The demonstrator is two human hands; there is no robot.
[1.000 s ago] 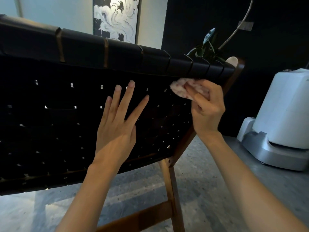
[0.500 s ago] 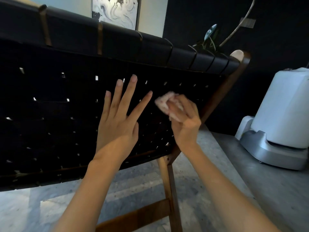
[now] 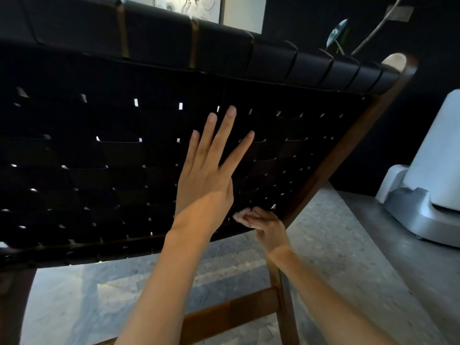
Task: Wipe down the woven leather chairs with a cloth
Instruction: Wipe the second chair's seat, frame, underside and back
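Now the right hand (image 3: pixel 270 229) is at the low right corner of the chair (image 3: pixel 74 195). Its fingers are curled tight on a small pink cloth (image 3: pixel 242 216) that is pressed to the weave. The cloth sits at 5 o'clock from the left hand (image 3: pixel 206 175), which lies flat with its fingers straight and apart. The chair back runs long from 9 to 3 o'clock. Most of it lies at 10 to 12 o'clock from the cloth, so the next wipe likely goes that way. Its straps (image 3: pixel 119 153) are wide, black and crossed, with tiny bright gaps.
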